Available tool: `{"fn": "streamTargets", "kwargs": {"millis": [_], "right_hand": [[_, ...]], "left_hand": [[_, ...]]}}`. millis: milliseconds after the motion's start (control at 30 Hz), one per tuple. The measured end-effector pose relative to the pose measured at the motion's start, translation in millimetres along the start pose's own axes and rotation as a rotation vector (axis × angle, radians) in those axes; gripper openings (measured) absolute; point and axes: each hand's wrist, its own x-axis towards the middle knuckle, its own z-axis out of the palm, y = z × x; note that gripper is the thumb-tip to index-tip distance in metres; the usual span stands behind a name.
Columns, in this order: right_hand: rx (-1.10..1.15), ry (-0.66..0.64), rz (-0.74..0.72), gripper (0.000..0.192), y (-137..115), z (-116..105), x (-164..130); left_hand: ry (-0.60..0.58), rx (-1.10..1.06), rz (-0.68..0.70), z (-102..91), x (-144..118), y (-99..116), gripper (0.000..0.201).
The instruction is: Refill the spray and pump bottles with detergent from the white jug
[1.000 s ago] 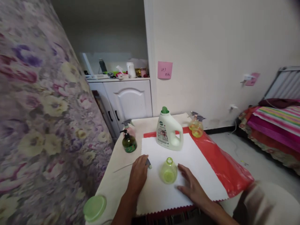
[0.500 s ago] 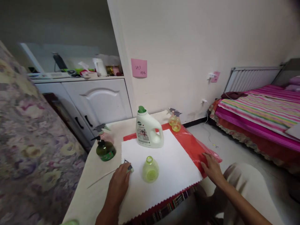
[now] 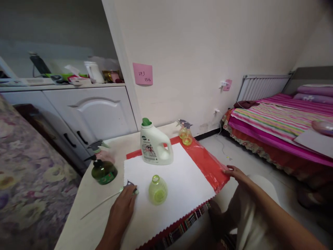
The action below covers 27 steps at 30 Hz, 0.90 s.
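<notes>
My left hand [image 3: 122, 205] is closed over a spray head [image 3: 130, 183] at the left side of a white sheet [image 3: 182, 184]. A long thin dip tube [image 3: 100, 203] runs from it across the table. To the right stands an uncapped yellow-green spray bottle [image 3: 158, 191], upright, with a little liquid at the bottom. My right hand [image 3: 236, 175] pinches the outer edge of a red plastic sheet [image 3: 208, 161] that sticks out from under the white one. Behind the bottle is a large pale green detergent jug [image 3: 156, 147] with a green top.
Two small yellow spray bottles [image 3: 186, 138] stand at the table's back right. At the left are a dark green pump bottle [image 3: 104, 172] and a pink spray bottle [image 3: 104, 154]. A bed [image 3: 273, 121] lies to the right; white cabinets [image 3: 99, 111] are behind.
My right hand has moved from over the red plastic sheet to its outer edge, and its fingers have closed there. The left hand stays at the spray head. The view has turned slightly right.
</notes>
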Motion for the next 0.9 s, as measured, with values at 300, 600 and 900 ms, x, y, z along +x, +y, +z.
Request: {"fn": "streamTargets", "kwargs": {"millis": [300, 600, 900], "right_hand": [[-0.259, -0.027, 0.003, 0.029, -10, -5, -10], [-0.468, -0.110, -0.129, 0.022, -35, 8, -11], [-0.380, -0.175, -0.211, 0.034, -55, 11, -16]], "left_hand": [[-0.033, 0.022, 0.029, -0.2, 1, 1, 0.028], [-0.073, 0.055, 0.042, -4.0, -2, 4, 0.032], [-0.078, 0.111, 0.061, -3.2, -6, 4, 0.034]]}}
